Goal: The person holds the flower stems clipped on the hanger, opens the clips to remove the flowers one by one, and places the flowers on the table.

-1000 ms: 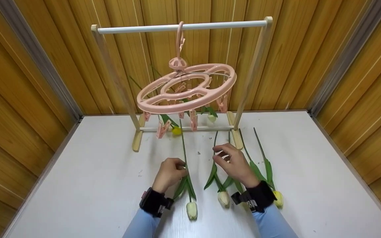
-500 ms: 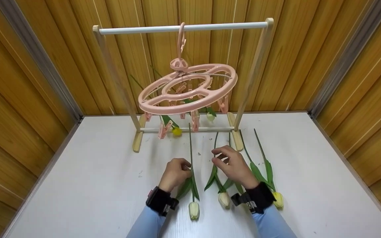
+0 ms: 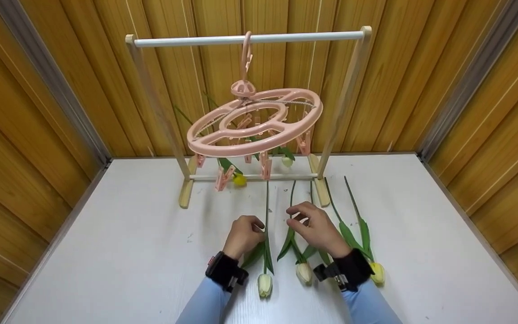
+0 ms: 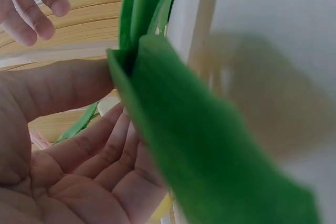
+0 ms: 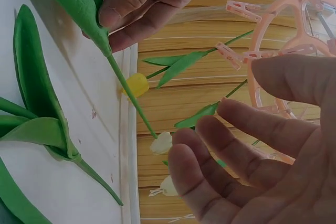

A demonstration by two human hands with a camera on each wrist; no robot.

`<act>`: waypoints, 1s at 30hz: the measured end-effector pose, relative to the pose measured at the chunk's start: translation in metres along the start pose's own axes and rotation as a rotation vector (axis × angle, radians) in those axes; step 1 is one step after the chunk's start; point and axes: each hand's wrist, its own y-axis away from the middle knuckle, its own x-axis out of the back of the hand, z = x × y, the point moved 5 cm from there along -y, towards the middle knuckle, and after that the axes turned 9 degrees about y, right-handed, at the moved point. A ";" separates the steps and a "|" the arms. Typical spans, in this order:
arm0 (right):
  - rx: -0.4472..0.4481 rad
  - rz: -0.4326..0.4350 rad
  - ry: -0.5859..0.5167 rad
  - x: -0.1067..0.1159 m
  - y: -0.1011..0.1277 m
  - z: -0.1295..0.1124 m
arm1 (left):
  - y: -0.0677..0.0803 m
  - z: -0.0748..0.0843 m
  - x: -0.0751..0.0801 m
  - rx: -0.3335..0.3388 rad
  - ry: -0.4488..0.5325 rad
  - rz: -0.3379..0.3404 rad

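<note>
In the head view my left hand point(image 3: 244, 236) pinches a white tulip point(image 3: 265, 285) by its stem near the leaves, with the bloom pointing toward me. The left wrist view shows thumb and fingers at the base of its green leaves point(image 4: 178, 124). My right hand point(image 3: 318, 229) holds nothing; its fingers are loosely bent and apart, above a second white tulip point(image 3: 304, 273) on the table. Farther right lies a yellow tulip point(image 3: 377, 273), its stem pointing away from me. Other stems beside it are partly hidden by my right hand and wrist.
A pink round clip hanger point(image 3: 254, 146) hangs from the white bar point(image 3: 187, 42) of a wooden rack point(image 3: 346, 99). Beneath it, a yellow tulip point(image 3: 239, 180) and a white tulip point(image 3: 287, 161) hang bloom-down. Wood-patterned walls point(image 3: 389, 90) enclose the white table point(image 3: 119, 243).
My left hand has moved right with the white tulip, whose stem has swung from leaning left to nearly straight away from me. My right hand has hardly moved.
</note>
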 end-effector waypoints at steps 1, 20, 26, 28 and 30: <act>-0.003 -0.009 0.001 0.000 0.000 0.000 | -0.001 0.000 0.000 0.004 -0.001 0.001; -0.036 -0.083 0.018 -0.010 0.001 0.005 | -0.009 -0.008 -0.007 0.037 -0.008 0.007; -0.048 -0.092 0.030 -0.011 0.001 0.006 | -0.012 -0.011 -0.009 0.074 -0.004 0.022; -0.048 -0.096 0.031 -0.011 0.001 0.005 | -0.012 -0.011 -0.009 0.077 0.000 0.034; -0.050 -0.099 0.032 -0.011 0.001 0.005 | -0.012 -0.011 -0.010 0.075 0.000 0.050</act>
